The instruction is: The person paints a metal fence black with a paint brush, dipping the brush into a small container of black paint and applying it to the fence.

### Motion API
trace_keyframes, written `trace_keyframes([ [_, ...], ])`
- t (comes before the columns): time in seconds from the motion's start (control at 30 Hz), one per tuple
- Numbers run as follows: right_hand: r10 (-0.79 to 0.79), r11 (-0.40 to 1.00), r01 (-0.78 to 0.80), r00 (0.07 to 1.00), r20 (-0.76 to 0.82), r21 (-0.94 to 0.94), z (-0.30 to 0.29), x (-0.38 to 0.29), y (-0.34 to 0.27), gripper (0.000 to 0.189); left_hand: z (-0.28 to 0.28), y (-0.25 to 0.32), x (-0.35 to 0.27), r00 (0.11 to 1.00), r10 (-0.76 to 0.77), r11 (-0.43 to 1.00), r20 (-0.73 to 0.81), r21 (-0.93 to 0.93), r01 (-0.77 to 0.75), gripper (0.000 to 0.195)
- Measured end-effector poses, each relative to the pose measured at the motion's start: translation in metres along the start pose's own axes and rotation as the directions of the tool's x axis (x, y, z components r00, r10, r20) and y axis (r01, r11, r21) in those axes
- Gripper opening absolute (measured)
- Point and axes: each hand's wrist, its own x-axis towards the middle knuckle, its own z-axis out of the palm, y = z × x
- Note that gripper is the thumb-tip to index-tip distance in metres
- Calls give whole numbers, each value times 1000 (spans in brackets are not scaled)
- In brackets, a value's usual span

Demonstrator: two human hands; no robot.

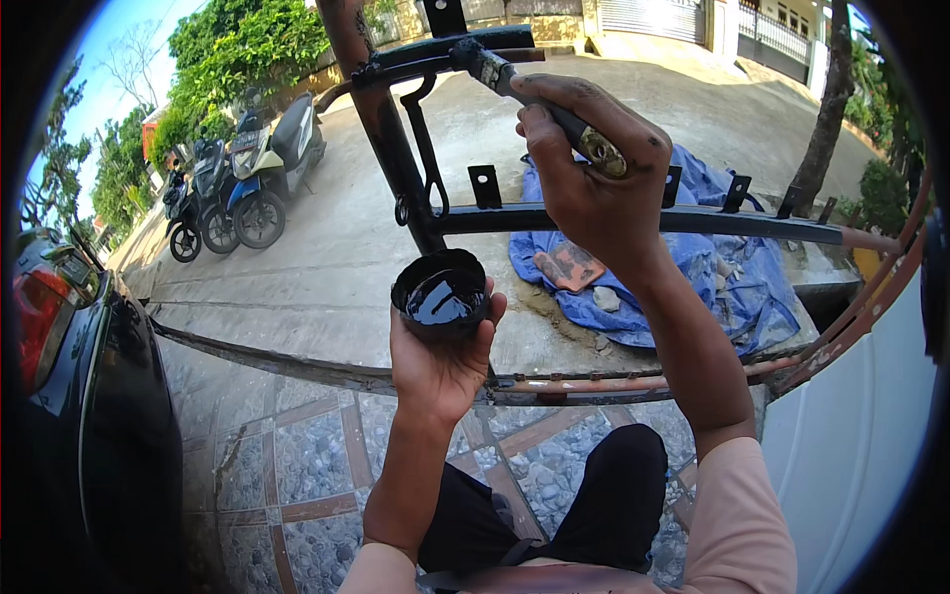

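My right hand (594,160) grips a paintbrush (553,115) by its dark handle. The bristles, coated black, touch a short black bar near the top of a metal gate frame (393,141). In my left hand (445,371) rests a round black cup (439,293) with glossy black paint inside, held below the frame. The frame's upright is black lower down and reddish brown near the top. A horizontal rail (749,224) with small upright tabs runs right from it, black along most of its length and reddish at the far end.
A dark car (111,416) stands close on the left. Beyond the frame are parked motorbikes (256,174), a crumpled blue tarp (749,297) with rubble, and a tree trunk (824,111). A lower reddish rail (594,384) crosses above the tiled floor. A pale panel (853,438) lies at right.
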Motion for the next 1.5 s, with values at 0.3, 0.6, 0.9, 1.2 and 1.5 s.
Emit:
trace_keyframes([
  [0.3,-98,995,98,995,11,-35,-5,-22,3,23,4,-7,-2,999,-8,1000,51,-11,9,60],
  [0.6,-288,939,305,950,121,-158,-14,-27,29,36,1,-6,-1,999,-4,1000,38,-22,5,57],
  [0.9,-235,950,247,969,80,-193,-28,-25,31,30,-1,-5,4,999,-6,1000,41,-29,7,59],
  [1.2,-128,982,133,991,46,-132,-37,0,18,19,-6,-23,21,996,-55,998,76,14,54,65],
  [1.5,430,859,-502,817,384,106,-82,-3,-48,22,-15,-42,13,992,-105,994,63,-21,106,69],
])
